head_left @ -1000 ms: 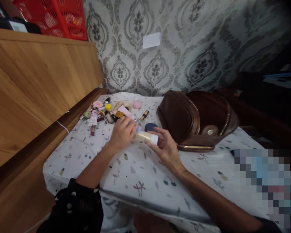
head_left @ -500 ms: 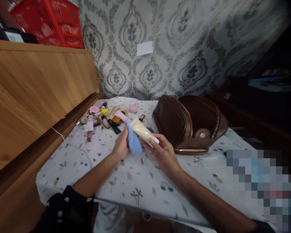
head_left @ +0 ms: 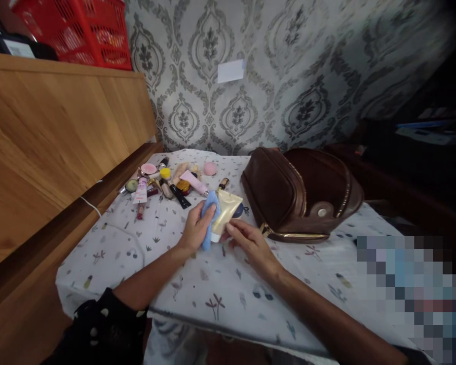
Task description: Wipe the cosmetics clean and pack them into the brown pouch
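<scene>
A pale yellow squeeze tube [head_left: 226,212] with a white cap is held up over the table, cap end toward me. My left hand [head_left: 196,226] grips a light blue cloth [head_left: 210,215], which presses against the tube's left side. On the tube's lower right side, the fingers of my right hand [head_left: 251,243] are closed near the cap. Behind the tube, a dark blue round item [head_left: 238,210] is partly hidden. A pink tube [head_left: 193,181] and a black tube [head_left: 180,196] lie just beyond my left hand.
Several cosmetics, including a yellow-lidded jar [head_left: 165,173] and a pink sponge [head_left: 210,168], lie at the table's back left. An open brown leather bag [head_left: 273,190] stands on the right. A wooden cabinet [head_left: 68,111] with a red basket [head_left: 108,38] borders the left side.
The tube has turned from lying nearly sideways to more upright, its cap now toward me. The blue cloth, hanging beside it half a second ago, is now against its side.
</scene>
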`<state>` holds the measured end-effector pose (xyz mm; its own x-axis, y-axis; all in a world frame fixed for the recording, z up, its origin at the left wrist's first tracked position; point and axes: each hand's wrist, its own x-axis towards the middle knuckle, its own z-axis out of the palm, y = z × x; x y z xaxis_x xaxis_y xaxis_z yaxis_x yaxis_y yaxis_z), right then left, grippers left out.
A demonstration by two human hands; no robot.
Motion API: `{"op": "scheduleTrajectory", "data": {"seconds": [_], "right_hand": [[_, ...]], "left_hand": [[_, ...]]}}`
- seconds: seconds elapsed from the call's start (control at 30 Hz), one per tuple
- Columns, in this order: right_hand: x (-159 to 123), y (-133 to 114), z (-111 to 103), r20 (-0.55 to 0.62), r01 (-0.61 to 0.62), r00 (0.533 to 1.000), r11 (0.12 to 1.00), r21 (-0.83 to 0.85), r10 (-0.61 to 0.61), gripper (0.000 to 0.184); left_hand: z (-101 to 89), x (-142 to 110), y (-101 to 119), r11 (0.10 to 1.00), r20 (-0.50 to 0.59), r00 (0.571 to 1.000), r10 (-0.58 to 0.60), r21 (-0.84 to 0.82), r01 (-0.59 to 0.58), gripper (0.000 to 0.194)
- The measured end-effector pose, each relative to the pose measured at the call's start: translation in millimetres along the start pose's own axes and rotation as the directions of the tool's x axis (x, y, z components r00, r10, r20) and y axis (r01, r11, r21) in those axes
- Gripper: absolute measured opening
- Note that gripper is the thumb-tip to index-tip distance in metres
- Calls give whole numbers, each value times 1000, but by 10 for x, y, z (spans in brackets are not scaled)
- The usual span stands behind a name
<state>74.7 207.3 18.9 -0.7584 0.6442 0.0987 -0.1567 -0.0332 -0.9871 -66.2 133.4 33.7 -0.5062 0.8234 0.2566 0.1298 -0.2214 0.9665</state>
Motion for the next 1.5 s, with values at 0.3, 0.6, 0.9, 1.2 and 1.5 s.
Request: {"op": "scheduleTrajectory", "data": {"seconds": [0.3,0.6,0.9,1.2,1.5], "right_hand": [[-5,-25,-10,-112,-23,993,980,200,46,42],[-99,-200,-99,-201,197,963,978,71,-179,36],[-543,-671,-443,-98,355,911,883,-307,-401,22],[-727,-1138,-836,-214,345,899,919,-192,-382,24],[-774,-1538,-1329,-353,378,769,824,-423,-534,33]], "left_hand": [[12,24,-37,990,20,995,-101,-93,102,42],[-20,51,46,882,238,908,-345,-250,400,64],[165,-42,341,953,50,968,-247,-167,252,56],[809,138,775,928,220,963,-156,-301,219,54],[1141,612,836,975,240,960,147,127,-181,37]]}}
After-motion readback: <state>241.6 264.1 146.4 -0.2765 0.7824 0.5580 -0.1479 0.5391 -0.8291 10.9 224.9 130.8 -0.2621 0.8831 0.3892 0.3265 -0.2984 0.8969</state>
